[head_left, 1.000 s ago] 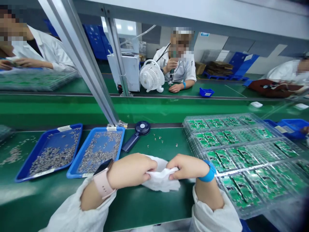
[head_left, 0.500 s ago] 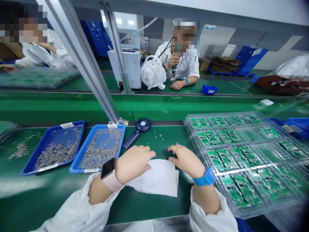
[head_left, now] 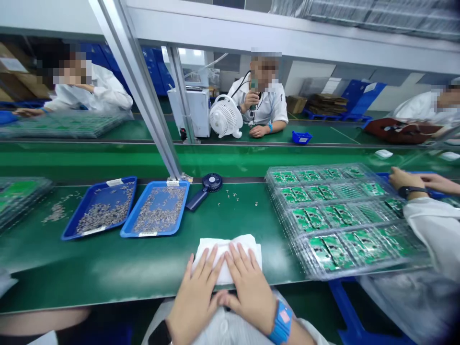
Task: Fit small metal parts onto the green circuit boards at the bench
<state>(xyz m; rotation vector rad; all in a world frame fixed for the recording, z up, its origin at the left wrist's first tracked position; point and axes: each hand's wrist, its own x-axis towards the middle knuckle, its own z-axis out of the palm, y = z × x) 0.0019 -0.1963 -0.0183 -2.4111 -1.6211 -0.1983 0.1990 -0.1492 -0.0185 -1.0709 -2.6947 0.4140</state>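
A folded white cloth (head_left: pixel 227 251) lies on the green bench near its front edge. My left hand (head_left: pixel 196 299) and my right hand (head_left: pixel 246 292) both rest palm down on it, side by side, with their fingers spread. Their fingertips press on the cloth's near half, and its far edge shows beyond them. A blue band circles my right wrist, and a dark watch face shows at my left wrist. Neither hand grips anything.
Two blue trays of small metal parts (head_left: pixel 157 209) stand to the far left, with a small blue fan (head_left: pixel 206 189) beyond. Clear stacked trays of green circuit boards (head_left: pixel 341 215) fill the right, where a co-worker's hand (head_left: pixel 406 178) reaches. A glass partition stands ahead.
The cloth, bunched a second ago and then spread flat, now lies folded smaller. My hands have moved on top of it. The view has swung, and a co-worker's arm has entered at right.
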